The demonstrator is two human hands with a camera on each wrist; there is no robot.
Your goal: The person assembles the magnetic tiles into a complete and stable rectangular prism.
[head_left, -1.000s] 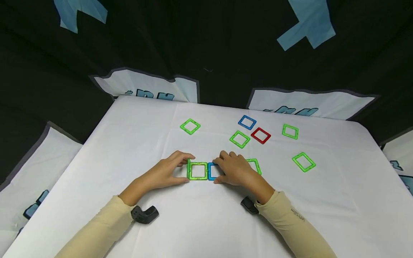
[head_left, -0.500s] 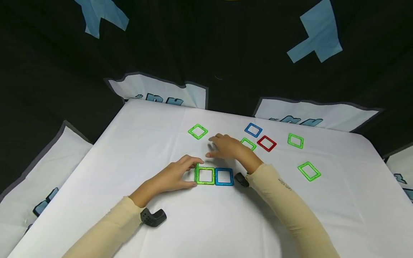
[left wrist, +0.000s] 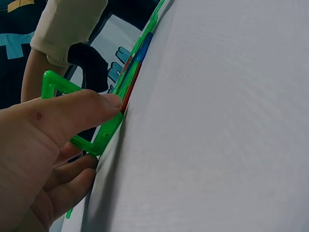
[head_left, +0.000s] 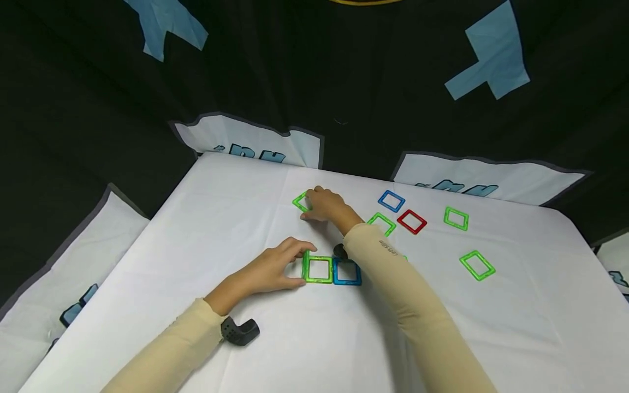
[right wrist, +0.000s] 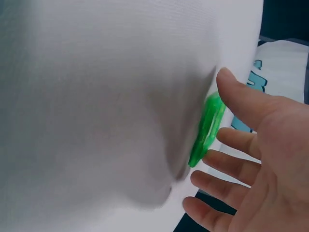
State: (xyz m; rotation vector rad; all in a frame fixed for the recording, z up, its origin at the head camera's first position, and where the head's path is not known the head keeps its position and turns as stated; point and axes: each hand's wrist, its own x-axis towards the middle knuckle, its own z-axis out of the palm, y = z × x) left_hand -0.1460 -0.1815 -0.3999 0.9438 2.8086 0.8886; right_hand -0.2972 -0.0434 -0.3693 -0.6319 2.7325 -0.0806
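Observation:
My left hand (head_left: 269, 266) pinches a green square magnetic tile (left wrist: 104, 137) between thumb and fingers. That tile stands upright on the white tabletop, along the left side of a flat green tile (head_left: 320, 280). A flat blue tile (head_left: 348, 282) adjoins the flat green one on its right, partly covered by my right wrist's black camera mount. Farther back, my right hand (head_left: 326, 206) is over another green tile (head_left: 299, 207). In the right wrist view its thumb and fingers spread around this tile (right wrist: 208, 128), without a clear grip.
Toward the back right lie a blue tile (head_left: 396, 195), a red tile (head_left: 417, 215) and a green tile (head_left: 386, 218). Two more green tiles lie farther right, one behind (head_left: 457, 211) and one nearer (head_left: 485, 260). My right forearm (head_left: 408, 295) crosses above the table, nearly hiding another green tile.
My right hand has left the flat blue tile and moved back and left to the far green tile. My left hand keeps holding the upright green tile. The head view has shifted slightly.

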